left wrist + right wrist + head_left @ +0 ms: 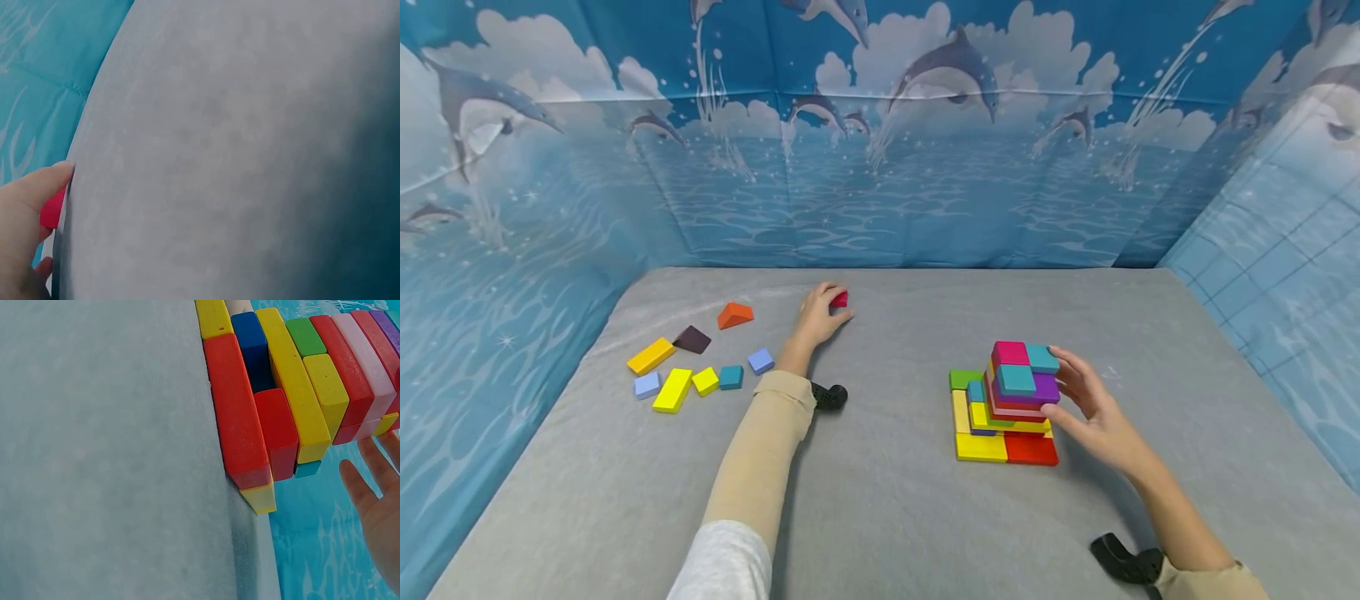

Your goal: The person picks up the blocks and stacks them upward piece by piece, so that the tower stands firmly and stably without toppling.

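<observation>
At the table's back, my left hand (pixel 822 317) has its thumb and fingers around a small red block (pixel 840 299). In the left wrist view the red block (pixel 52 209) shows behind the thumb, partly hidden. To the right stands a layered stack of coloured blocks (pixel 1017 380), with magenta and teal blocks on top and yellow and red ones at its base. My right hand (pixel 1093 417) is at the stack's right side, fingers extended, fingertips right at its upper layers. The right wrist view shows the stack (pixel 300 387) sideways, with the right hand (pixel 384 519) beside its upper part.
Loose blocks lie at the left: an orange triangular block (pixel 734 315), a dark brown one (pixel 692 339), several yellow ones (pixel 672 391), a teal one (pixel 731 377) and light blue ones (pixel 761 361). The grey table (pixel 880 517) ends at a dolphin-print curtain (pixel 880 208).
</observation>
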